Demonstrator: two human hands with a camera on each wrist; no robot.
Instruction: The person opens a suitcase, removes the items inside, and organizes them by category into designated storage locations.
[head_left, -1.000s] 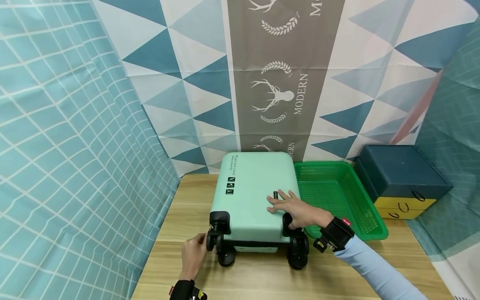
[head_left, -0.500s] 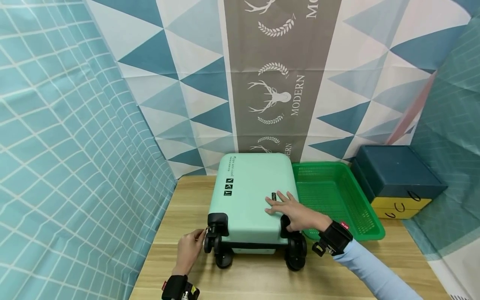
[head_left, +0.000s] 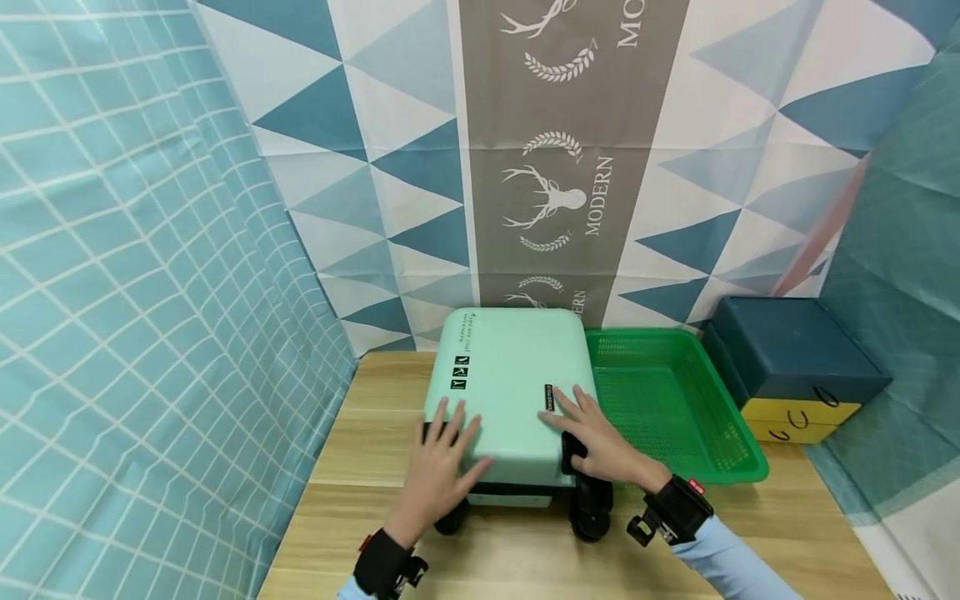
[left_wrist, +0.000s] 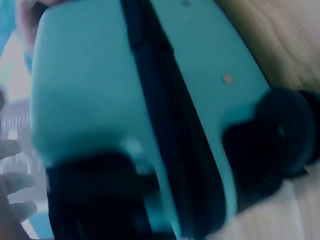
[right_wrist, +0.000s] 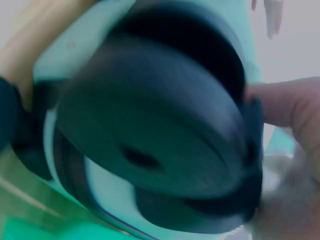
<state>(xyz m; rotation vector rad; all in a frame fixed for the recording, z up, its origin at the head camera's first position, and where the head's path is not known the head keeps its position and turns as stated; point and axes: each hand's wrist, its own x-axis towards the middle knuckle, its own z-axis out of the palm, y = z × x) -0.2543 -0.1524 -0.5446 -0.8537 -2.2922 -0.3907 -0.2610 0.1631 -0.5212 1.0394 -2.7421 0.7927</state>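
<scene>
A mint-green suitcase (head_left: 517, 354) lies flat on the wooden table, its black wheels facing me. My left hand (head_left: 438, 471) is spread over its near left corner, hiding most of the upper wheel there; whether the palm touches cannot be told. Below that hand a lower left wheel (head_left: 452, 521) shows. Across the near right corner rests my right hand (head_left: 600, 437), fingers spread on the lid and thumb by the black wheel mount. The right wrist view has a large blurred wheel (right_wrist: 150, 115) beside the thumb (right_wrist: 280, 102). A dark seam (left_wrist: 170, 110) crosses the suitcase's end in the left wrist view.
Right of the suitcase stands a green plastic basket (head_left: 750, 458). Beyond it are stacked dark blue and yellow boxes (head_left: 802, 350). A patterned cloth (head_left: 555, 167) hangs behind, with a tiled-print sheet (head_left: 150, 292) along the left. Bare wood (head_left: 375, 425) shows left of the suitcase.
My left hand has left the suitcase's left side, where its fingers were at the wheel, and moved up and right over the near left corner, fingers spread. The right hand stays almost in place.
</scene>
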